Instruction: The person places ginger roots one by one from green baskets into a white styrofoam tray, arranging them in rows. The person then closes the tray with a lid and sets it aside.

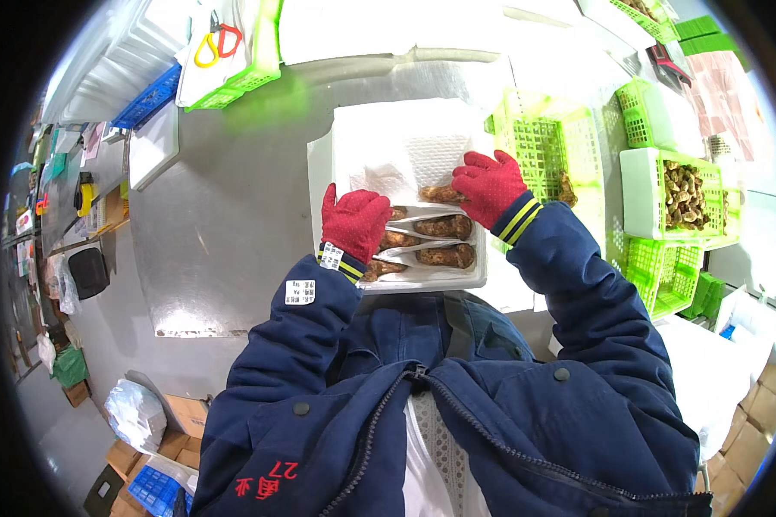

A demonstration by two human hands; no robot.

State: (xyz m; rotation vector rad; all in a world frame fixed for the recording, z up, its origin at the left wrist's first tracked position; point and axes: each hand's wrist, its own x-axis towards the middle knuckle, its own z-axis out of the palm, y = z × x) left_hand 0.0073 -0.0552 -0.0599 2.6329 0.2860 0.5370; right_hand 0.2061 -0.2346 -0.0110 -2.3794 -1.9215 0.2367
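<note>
Before me lies a white foam box (409,284), with several brown, matsutake-like mushrooms (445,256) in rows between folds of white paper (436,155). My right hand (491,187), in a red dotted glove, has its fingers around the right end of a mushroom (441,194) in the upper row. My left hand (355,223), gloved the same way, reaches over the box's left side with bent fingers. Its fingertips are beside a partly covered mushroom (398,212); whether they grip it or the paper is hidden.
Right of the box stands a green plastic basket (530,116) with a mushroom (566,189) in it. Farther right, another basket (659,165) holds many mushrooms. Scissors with red and yellow handles (218,50) lie on a green crate at upper left. A metal table (233,226) extends leftward.
</note>
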